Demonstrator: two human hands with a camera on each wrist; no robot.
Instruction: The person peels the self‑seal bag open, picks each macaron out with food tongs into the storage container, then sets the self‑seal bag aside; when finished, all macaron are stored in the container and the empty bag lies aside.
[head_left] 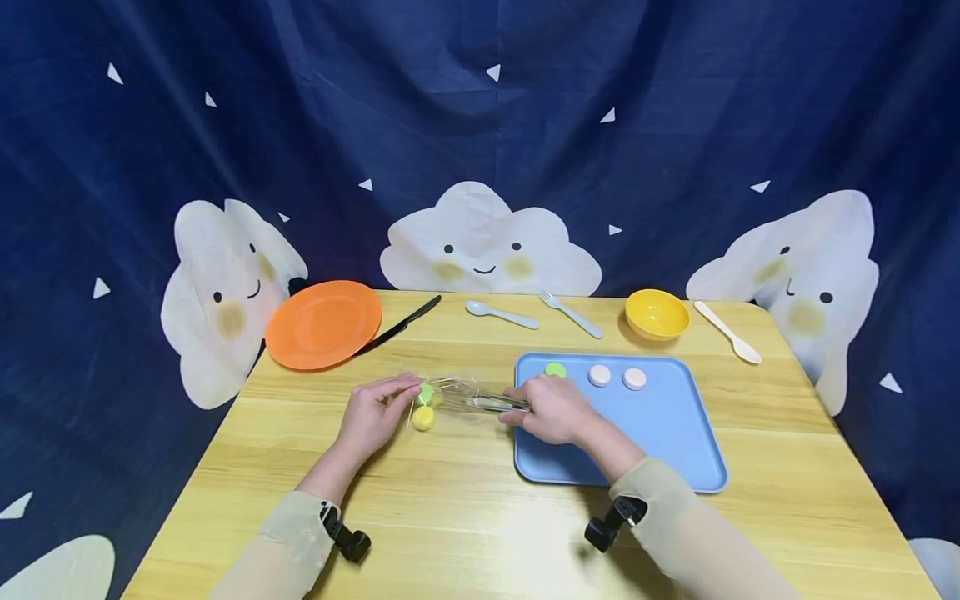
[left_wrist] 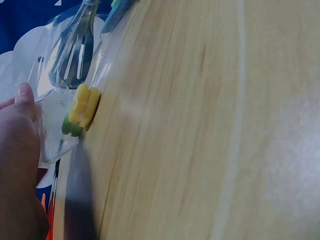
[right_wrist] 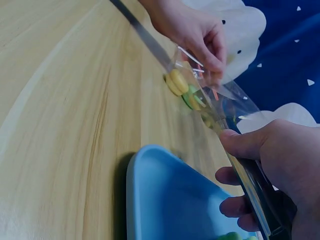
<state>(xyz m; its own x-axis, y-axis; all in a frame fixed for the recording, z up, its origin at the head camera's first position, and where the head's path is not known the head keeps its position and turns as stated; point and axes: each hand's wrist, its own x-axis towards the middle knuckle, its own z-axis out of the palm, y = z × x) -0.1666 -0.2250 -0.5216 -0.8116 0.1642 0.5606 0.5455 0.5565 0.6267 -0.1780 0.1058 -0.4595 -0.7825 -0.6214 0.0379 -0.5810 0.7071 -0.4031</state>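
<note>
At the table's centre, the left hand [head_left: 371,417] pinches a clear plastic bag [head_left: 442,390] at nine o'clock of the blue tray [head_left: 675,433], while the right hand [head_left: 551,408] grips metal tongs [head_left: 495,404] reaching inside toward yellow [head_left: 423,417] and green macarons [head_left: 425,393].

Everything sits around the tray [head_left: 675,450] — bowl [head_left: 657,314] and fork [head_left: 572,314] behind it, plate [head_left: 324,323] far left, bag [head_left: 442,392] just left.

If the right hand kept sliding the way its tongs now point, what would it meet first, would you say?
The right hand points its tongs leftward into the clear bag. Probably the green macaron first, with the yellow macaron just beside; the left hand holds the bag beyond. Depth is uncertain.
</note>
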